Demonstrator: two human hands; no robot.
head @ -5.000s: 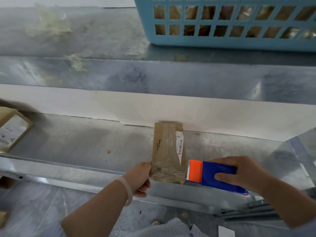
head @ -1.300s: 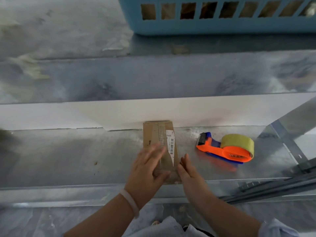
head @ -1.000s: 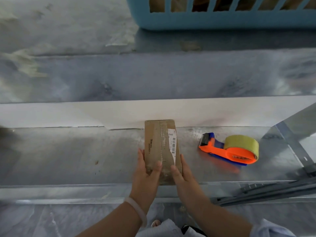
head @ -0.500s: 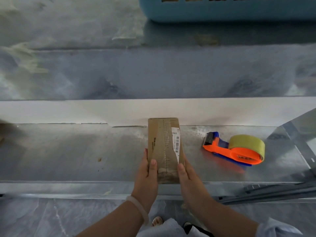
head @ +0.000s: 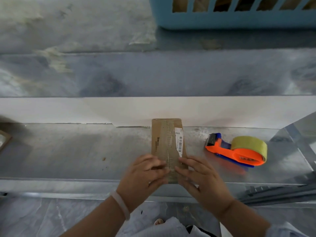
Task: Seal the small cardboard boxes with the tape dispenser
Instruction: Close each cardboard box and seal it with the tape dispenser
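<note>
The small cardboard box point(head: 166, 139) is positioned lengthwise on the metal surface point(head: 68, 151). Its near end is pressed by the left hand point(head: 145, 175) and right hand point(head: 201, 177), fingers extended flat. The tape dispenser point(head: 237, 151) is located to the right, apart.

Both forearms reach forward side by side. The left hand point(head: 145, 175) and right hand point(head: 200, 178) lie flat, fingers straight and angled inward, tips nearly meeting, on the box point(head: 166, 139).
</note>
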